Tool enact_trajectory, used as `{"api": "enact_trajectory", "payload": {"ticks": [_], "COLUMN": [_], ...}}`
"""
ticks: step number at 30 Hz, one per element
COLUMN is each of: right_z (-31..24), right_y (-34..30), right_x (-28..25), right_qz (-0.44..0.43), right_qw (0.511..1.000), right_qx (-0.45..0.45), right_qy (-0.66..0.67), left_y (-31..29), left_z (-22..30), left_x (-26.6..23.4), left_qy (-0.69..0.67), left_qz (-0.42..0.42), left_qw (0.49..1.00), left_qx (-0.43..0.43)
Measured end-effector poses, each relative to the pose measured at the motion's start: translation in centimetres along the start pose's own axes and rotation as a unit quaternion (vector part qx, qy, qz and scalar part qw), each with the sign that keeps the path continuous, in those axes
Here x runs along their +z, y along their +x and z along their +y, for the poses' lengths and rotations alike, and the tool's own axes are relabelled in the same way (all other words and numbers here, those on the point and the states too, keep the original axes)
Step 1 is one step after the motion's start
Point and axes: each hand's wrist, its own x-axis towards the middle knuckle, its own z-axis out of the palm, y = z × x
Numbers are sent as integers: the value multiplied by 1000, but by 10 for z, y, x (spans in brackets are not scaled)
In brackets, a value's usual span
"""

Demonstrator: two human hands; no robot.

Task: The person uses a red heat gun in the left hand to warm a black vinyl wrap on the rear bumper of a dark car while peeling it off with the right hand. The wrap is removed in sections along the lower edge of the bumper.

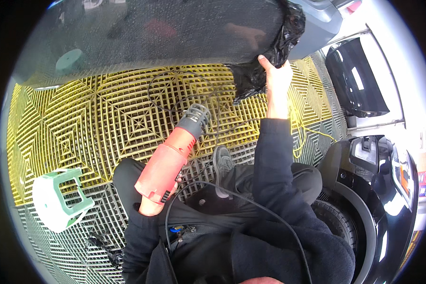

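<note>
A red heat gun [162, 166] with a dark, slotted nozzle is held in my left hand [150, 206], whose fingers are mostly hidden behind the body. Its nozzle points up and to the right, toward the lower edge of a dark, glossy car panel [142, 40]. My right hand [278, 85] pinches crumpled black film [251, 78] at the panel's lower right corner, thumb uppermost. The film bunches up along the panel's right edge and hangs below it. A black cord runs from the gun across my lap.
At the left, a green-and-white step stool [61, 199] lies tipped on the yellow and grey grid floor [57, 142]. Film scraps [111, 253] lie below it. A yellow cord [298, 137] trails at right, near a black car [378, 189]. A dark panel [356, 78] leans against the wall.
</note>
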Motion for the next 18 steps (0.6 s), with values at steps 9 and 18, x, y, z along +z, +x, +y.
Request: {"api": "enact_trajectory", "payload": {"ticks": [9, 18], "right_z": [4, 18], "right_y": [-1, 4], "right_x": [8, 13], "right_qz": [11, 51], "right_qw": [988, 997], "right_qx": [61, 27], "right_qy": [145, 44], "left_y": [-8, -27], "left_z": [38, 43], "left_x": [26, 31], "left_qy": [9, 49], "left_qz": [-11, -10], "left_qw": [1000, 998], "left_qx": [-14, 34]}}
